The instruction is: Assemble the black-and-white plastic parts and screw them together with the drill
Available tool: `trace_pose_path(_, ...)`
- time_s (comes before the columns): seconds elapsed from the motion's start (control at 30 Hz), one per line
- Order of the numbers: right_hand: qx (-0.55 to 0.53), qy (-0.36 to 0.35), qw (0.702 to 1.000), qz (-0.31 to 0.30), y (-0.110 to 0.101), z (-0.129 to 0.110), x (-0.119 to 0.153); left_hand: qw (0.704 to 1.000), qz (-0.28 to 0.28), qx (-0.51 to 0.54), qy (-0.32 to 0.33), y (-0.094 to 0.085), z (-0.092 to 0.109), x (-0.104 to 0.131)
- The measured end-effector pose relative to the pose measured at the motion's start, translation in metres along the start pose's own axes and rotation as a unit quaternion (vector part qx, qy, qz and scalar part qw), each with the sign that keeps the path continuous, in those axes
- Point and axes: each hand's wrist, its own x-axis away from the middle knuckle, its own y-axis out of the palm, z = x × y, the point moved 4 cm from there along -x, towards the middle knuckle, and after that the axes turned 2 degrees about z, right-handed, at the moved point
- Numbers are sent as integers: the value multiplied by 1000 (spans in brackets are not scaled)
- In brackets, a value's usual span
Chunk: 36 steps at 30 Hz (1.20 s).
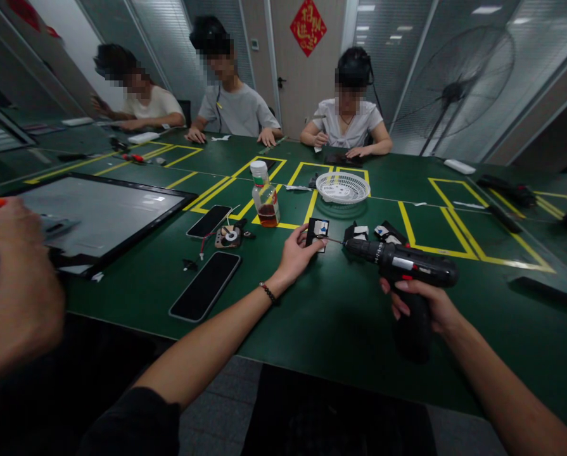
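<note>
My right hand (426,304) is wrapped round the handle of a black cordless drill (407,263), which lies level and points left. Its long thin bit (333,240) reaches to a small black part with white and blue bits (319,229). My left hand (298,253) pinches that part between thumb and fingers, just above the green table. Whether the bit's tip touches the part or a screw is too small to tell. Two similar black-and-white parts, a nearer one (358,231) and a farther one (390,233), lie behind the drill's chuck.
On the green table (283,323) stand a bottle of brown liquid (267,196) and a white basket (343,188). Left of my hand lie a large phone (206,286), a smaller phone (210,221) and a wired motor part (229,236). A co-worker's hand (12,221) is beside a framed panel (107,209).
</note>
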Motion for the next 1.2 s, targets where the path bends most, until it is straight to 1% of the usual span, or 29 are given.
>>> trace_pose_path(0.3,-16,-14,1000,-2,-1,0,0,1000,3,6,9,-2,-1,-2)
trace_pose_path(0.4,-10,-4,1000,-12,-1,1,0,1000,2,3,7,-1,-1,-2)
trace_pose_path(0.5,-2,1,1000,-6,-2,1,0,1000,6,-5,9,-1,2,-1)
trace_pose_path(0.57,5,0,1000,-3,-1,0,0,999,18,-27,23,-2,5,0)
trace_pose_path(0.7,16,-4,1000,-2,1,-1,1,992,40,-90,76,-6,15,2)
trace_pose_path(0.8,24,-6,1000,7,0,0,2,987,56,-112,99,-7,19,4)
trace_pose_path(1.0,41,1,999,14,-5,3,1,984,75,-133,94,-7,19,4)
trace_pose_path(1.1,37,0,999,12,-5,4,1,983,71,-139,94,-7,19,5)
trace_pose_path(1.2,31,2,999,26,-5,5,1,984,68,-140,91,-7,18,5)
